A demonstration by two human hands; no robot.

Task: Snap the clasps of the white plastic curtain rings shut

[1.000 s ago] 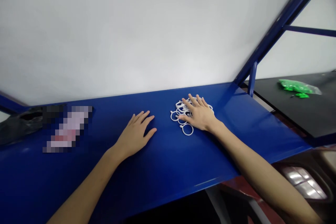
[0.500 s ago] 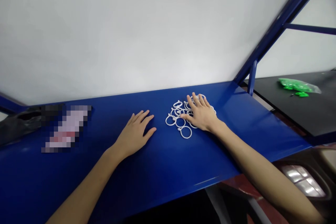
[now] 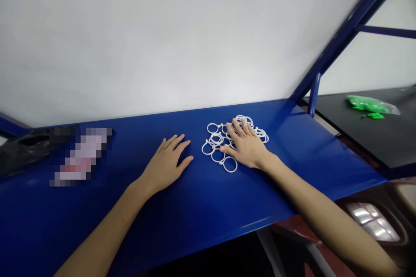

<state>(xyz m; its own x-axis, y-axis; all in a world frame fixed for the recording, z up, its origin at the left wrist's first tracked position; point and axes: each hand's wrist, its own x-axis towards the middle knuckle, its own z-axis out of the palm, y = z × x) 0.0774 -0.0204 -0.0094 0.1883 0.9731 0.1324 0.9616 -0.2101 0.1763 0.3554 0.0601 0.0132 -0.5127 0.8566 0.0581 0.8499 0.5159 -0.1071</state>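
Several white curtain rings (image 3: 230, 164), each with a small eyelet knob, lie in an overlapping cluster on the blue table (image 3: 195, 207). My right hand (image 3: 245, 145) rests flat on the cluster with its fingers spread, hiding some of the rings beneath it. To the left of the cluster, my left hand (image 3: 169, 162) lies palm down on the bare tabletop, fingers apart, touching no ring.
At the left are a pixelated pale packet (image 3: 84, 153) and a black bag (image 3: 26, 149). A white wall (image 3: 182, 43) stands behind the table. On the right, beyond a blue metal frame (image 3: 338, 47), a black table (image 3: 357, 134) bears a clear bag of green pieces (image 3: 370, 104).
My right hand has slid slightly toward me over the rings. Some rings have shifted and spread flatter, several at the left and right edges. The left hand stays in place.
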